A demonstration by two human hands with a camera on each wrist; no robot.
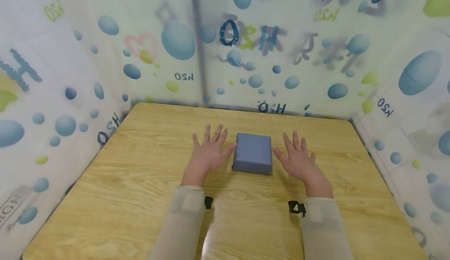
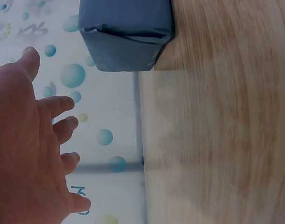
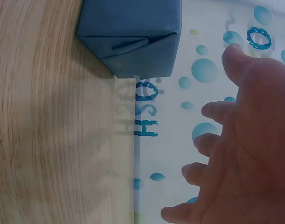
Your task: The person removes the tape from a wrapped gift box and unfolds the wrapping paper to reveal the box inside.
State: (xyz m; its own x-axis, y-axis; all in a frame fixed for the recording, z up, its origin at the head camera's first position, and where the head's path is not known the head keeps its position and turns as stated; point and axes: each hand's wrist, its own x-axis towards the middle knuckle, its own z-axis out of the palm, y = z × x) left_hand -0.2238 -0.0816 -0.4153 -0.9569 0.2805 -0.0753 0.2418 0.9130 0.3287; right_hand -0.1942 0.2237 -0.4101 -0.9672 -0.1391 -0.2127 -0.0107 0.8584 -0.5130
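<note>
A box wrapped in blue-grey paper (image 1: 252, 152) lies flat on the wooden table, between the two hands. Its folded, tucked end shows in the left wrist view (image 2: 128, 44) and again in the right wrist view (image 3: 137, 51). My left hand (image 1: 209, 154) is spread beside the box's left side, with the thumb close to its edge; whether they touch I cannot tell. On the other side my right hand (image 1: 299, 161) has its fingers spread too, its thumb a small gap from the box. Neither hand holds anything.
The light wood table (image 1: 147, 166) has walls on its far, left and right sides. A sheet printed with blue and green dots (image 1: 225, 84) covers them. Small black devices sit at the left wrist (image 1: 209, 202) and right wrist (image 1: 297, 207).
</note>
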